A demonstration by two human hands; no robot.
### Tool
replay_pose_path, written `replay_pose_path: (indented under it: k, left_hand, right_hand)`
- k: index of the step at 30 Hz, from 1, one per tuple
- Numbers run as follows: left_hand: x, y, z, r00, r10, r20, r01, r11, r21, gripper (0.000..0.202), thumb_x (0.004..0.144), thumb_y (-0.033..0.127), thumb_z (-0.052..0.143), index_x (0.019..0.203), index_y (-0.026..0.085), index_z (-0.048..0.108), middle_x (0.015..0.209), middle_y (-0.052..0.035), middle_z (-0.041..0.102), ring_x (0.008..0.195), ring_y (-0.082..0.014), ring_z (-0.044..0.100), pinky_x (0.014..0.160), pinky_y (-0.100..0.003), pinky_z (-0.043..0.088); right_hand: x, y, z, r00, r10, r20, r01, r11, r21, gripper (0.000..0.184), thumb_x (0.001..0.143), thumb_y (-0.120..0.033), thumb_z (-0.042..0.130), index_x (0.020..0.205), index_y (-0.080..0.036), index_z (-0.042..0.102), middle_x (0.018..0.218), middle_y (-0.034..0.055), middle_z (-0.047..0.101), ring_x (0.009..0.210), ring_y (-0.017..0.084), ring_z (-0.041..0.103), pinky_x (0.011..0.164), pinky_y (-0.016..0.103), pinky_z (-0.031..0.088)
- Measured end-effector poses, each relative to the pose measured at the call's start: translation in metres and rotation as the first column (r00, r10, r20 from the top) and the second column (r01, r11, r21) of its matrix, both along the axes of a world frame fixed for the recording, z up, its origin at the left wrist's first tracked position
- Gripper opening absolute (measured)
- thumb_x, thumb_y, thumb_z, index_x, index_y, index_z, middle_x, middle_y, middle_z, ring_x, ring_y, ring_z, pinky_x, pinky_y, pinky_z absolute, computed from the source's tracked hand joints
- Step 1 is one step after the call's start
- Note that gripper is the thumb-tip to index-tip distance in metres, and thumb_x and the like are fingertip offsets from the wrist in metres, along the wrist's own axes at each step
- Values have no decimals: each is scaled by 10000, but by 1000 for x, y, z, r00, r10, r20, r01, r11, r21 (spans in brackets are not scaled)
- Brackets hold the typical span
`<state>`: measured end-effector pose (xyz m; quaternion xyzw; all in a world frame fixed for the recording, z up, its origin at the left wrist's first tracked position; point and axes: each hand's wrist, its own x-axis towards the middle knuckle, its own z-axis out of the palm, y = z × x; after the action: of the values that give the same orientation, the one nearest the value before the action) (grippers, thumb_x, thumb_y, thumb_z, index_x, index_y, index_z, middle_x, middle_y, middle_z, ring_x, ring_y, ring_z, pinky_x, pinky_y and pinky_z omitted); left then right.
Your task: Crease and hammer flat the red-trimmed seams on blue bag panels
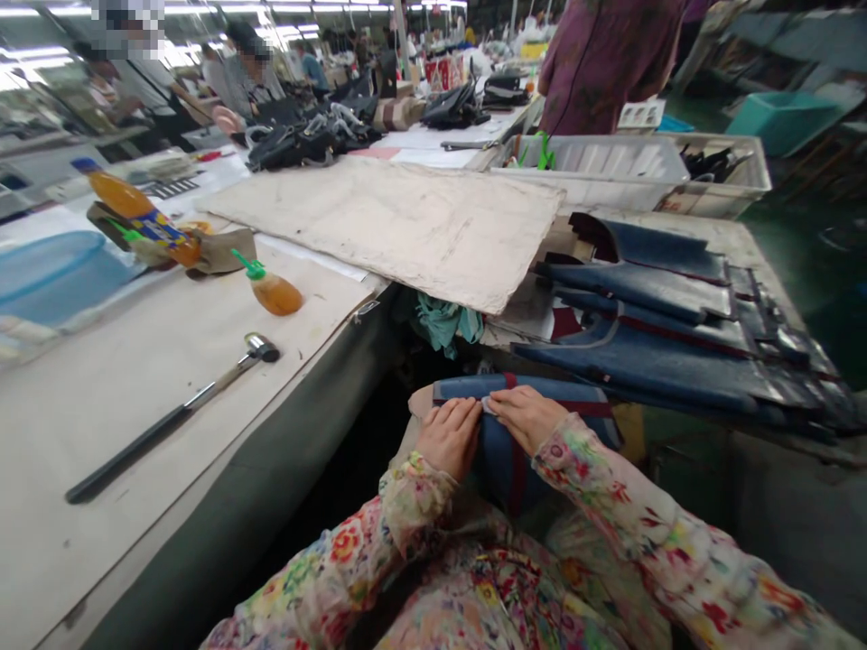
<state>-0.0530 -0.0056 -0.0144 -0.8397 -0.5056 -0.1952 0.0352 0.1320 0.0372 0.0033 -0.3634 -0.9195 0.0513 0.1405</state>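
Note:
A blue leather panel (pixel 498 460) with dark red stripes lies bent over a pale support just in front of my body. My left hand (pixel 448 435) presses onto its upper part, fingers close together and curled at the tips. Beside it, my right hand (pixel 525 415) grips the same panel, fingertips pointing toward the left hand. A small white bit (pixel 486 406) shows between the fingertips of both hands; what it is I cannot make out. Both thumbs are mostly hidden.
On the left table (pixel 169 361) lie a hammer (pixel 182 411), a squeeze bottle (pixel 271 287) and an orange drink bottle (pixel 139 212). More blue panels (pixel 677 334) are stacked at right. A pale board (pixel 406 221) bridges the tables. Plastic crates (pixel 610 171) and a person (pixel 602 63) are behind.

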Motion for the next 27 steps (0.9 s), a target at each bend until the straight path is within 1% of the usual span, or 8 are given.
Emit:
replay_pose_path:
  k: [4, 10, 14, 17, 20, 22, 25, 27]
  left_hand:
    - [-17, -2, 0, 999, 36, -29, -35, 999, 35, 347, 843, 240, 414, 1172, 173, 504, 1158, -52, 575, 1061, -186, 495, 843, -324, 380]
    - [-38, -5, 1, 987, 154, -46, -152, 987, 48, 332, 846, 250, 414, 1151, 193, 531, 1115, -60, 596, 1024, -188, 521, 825, -329, 390]
    - [-45, -5, 0, 977, 212, -35, -211, 977, 28, 334, 851, 276, 399, 1142, 187, 537, 1120, -68, 590, 1022, -200, 513, 826, -340, 391]
    - [-44, -5, 0, 971, 236, -27, -236, 972, 23, 331, 849, 273, 403, 1138, 184, 537, 1126, -64, 584, 1021, -205, 509, 832, -353, 392]
    - [-42, -5, 1, 977, 212, -27, -212, 977, 22, 332, 849, 272, 407, 1145, 190, 532, 1117, -67, 587, 1029, -203, 503, 826, -351, 400]
    - [-40, -6, 2, 979, 200, -29, -200, 980, 21, 328, 846, 277, 416, 1139, 197, 537, 1102, -66, 593, 1027, -203, 504, 823, -353, 402]
    - [-38, -8, 2, 978, 208, -31, -207, 978, 22, 317, 842, 278, 424, 1125, 205, 549, 1092, -63, 598, 1026, -204, 505, 827, -362, 400]
    - [-35, -10, 1, 978, 208, -31, -208, 978, 17, 321, 842, 279, 426, 1133, 209, 543, 1102, -60, 594, 1037, -206, 501, 834, -370, 401]
  right_hand:
    - [-19, 5, 4, 999, 42, 30, -40, 998, -57, 320, 854, -196, 378, 1099, -164, 581, 1091, 85, 569, 941, 196, 491, 794, 330, 484]
    - [-51, 12, 8, 991, 84, 109, -68, 987, -143, 310, 850, -186, 390, 1111, -178, 556, 1134, 67, 541, 959, 196, 478, 783, 321, 476]
    - [-67, 14, 13, 987, 105, 123, -86, 985, -150, 299, 849, -164, 383, 1089, -179, 561, 1129, 44, 543, 955, 196, 468, 793, 316, 468]
    - [-71, 14, 13, 987, 102, 121, -85, 986, -142, 288, 841, -169, 402, 1076, -185, 567, 1111, 48, 553, 947, 196, 476, 784, 315, 476]
    - [-64, 12, 8, 991, 87, 98, -75, 990, -117, 293, 830, -174, 417, 1080, -189, 569, 1106, 61, 555, 938, 193, 491, 781, 317, 481]
    - [-52, 10, 5, 995, 77, 60, -71, 994, -89, 296, 830, -177, 415, 1076, -198, 579, 1102, 64, 559, 927, 187, 502, 787, 319, 480]
    - [-22, 6, 1, 998, 66, -10, -67, 997, -44, 297, 834, -193, 410, 1063, -227, 595, 1080, 67, 573, 920, 178, 511, 798, 318, 478]
    - [1, 3, -1, 998, 55, -35, -55, 998, -7, 304, 832, -198, 404, 1064, -224, 598, 1059, 74, 583, 914, 182, 514, 790, 326, 483]
